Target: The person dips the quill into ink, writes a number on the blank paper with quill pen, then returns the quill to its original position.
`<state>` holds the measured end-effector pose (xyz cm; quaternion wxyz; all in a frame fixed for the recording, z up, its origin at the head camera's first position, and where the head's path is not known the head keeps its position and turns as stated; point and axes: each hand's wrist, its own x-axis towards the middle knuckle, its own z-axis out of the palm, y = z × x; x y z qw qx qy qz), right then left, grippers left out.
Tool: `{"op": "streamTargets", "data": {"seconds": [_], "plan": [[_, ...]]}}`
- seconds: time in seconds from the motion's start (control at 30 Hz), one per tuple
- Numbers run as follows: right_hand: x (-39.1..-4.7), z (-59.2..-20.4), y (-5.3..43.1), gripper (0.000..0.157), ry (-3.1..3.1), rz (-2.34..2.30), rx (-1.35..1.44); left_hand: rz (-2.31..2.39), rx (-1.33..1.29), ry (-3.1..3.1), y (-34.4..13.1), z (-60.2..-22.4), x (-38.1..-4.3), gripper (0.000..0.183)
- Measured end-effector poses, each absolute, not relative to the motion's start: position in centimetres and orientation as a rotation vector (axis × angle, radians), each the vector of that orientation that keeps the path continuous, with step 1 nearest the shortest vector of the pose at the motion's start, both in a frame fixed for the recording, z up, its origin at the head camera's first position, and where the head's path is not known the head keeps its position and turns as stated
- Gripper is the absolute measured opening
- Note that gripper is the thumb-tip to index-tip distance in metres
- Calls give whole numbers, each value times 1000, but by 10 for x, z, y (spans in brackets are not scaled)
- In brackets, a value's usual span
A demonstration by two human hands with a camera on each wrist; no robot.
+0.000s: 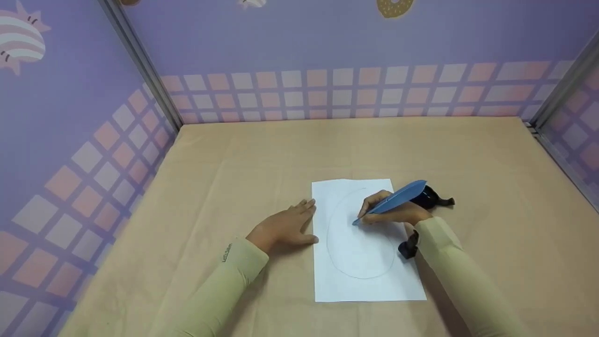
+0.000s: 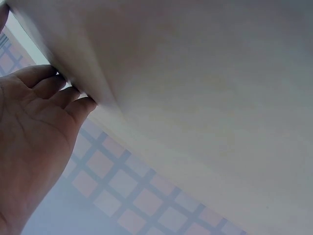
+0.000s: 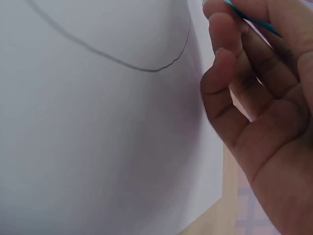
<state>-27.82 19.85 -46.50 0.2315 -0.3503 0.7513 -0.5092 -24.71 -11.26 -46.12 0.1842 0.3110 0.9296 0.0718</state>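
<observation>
A sheet of white paper (image 1: 355, 290) lies on the table, bearing a large thin-lined oval (image 1: 366, 278) with a gap at its upper right. My right hand (image 1: 395, 213) pinches a blue feather-shaped pen (image 1: 398, 195), its tip low over the inside of the oval. Whether the tip touches the paper cannot be told. In the right wrist view, part of the drawn line (image 3: 112, 58) curves beside the right hand (image 3: 264, 107), and only a sliver of the pen (image 3: 259, 23) shows. My left hand (image 1: 288, 227) rests at the paper's left edge, fingers extended and thumb spread.
Beige cloth (image 1: 234, 187) covers the table. A glossy black object (image 1: 427, 199) shows behind the right wrist, and a smaller black piece (image 1: 408, 249) shows below that wrist; their kind is unclear. Purple walls (image 1: 281, 42) with pink and white squares stand at the back and sides.
</observation>
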Motion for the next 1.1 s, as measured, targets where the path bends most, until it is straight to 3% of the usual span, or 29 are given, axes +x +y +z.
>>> {"op": "streamTargets", "data": {"seconds": [1.1], "plan": [[-278, -465, 180, 12, 2095, -1381, -1060, 217, 869, 2615, -112, -461, -247, 88]]}}
